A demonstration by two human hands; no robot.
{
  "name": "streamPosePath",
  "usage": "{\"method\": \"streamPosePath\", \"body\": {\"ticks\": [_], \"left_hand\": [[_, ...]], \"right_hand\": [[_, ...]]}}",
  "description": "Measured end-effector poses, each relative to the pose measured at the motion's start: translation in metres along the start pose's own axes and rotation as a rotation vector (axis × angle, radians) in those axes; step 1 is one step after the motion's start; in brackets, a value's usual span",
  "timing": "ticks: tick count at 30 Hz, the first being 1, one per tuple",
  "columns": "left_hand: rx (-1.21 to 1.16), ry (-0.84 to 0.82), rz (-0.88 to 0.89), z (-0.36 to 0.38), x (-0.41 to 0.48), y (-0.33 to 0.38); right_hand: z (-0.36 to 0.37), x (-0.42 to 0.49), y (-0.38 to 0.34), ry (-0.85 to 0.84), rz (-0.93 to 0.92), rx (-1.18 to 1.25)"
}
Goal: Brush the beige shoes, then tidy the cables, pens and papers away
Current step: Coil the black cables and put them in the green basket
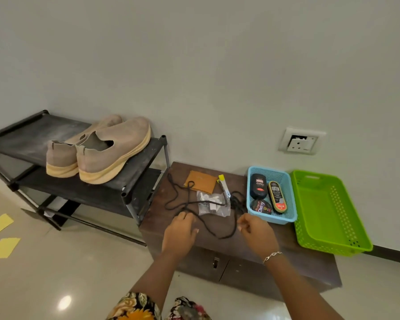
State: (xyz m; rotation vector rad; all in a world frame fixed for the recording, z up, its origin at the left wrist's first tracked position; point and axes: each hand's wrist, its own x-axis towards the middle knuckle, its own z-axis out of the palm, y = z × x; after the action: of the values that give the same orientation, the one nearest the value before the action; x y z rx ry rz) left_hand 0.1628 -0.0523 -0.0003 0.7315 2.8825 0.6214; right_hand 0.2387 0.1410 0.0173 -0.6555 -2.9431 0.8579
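Two beige shoes [104, 148] stand side by side on the top shelf of a black rack [28, 135]. A tangled black cord [208, 229] sprawls over the low brown cabinet [217, 248]. My left hand [179, 234] pinches the cord near its left loop. My right hand [256, 232] pinches it at the right. Under the cord lie a brown paper wallet [202, 181], a clear plastic bag [214, 204] and a yellow-capped pen [224, 185].
A blue basket [286, 199] holds shoe polish tins and a brush. An empty green basket [328, 213] sits to its right. A wall socket [301, 140] is above. Yellow papers [0, 234] lie on the floor at left.
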Motion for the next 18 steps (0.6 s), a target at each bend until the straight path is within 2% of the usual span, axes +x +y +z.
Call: {"method": "streamPosePath", "body": {"ticks": [9, 13, 18], "left_hand": [[-0.002, -0.074, 0.08, 0.006, 0.003, -0.012], [0.004, -0.083, 0.097, 0.008, 0.021, -0.021], [-0.033, -0.088, 0.05, 0.015, 0.04, -0.032]], "right_hand": [[0.039, 0.005, -0.008, -0.062, 0.152, -0.115], [0.048, 0.039, -0.022, -0.083, 0.028, -0.271], [0.065, 0.087, -0.034, -0.203, -0.18, -0.39]]}}
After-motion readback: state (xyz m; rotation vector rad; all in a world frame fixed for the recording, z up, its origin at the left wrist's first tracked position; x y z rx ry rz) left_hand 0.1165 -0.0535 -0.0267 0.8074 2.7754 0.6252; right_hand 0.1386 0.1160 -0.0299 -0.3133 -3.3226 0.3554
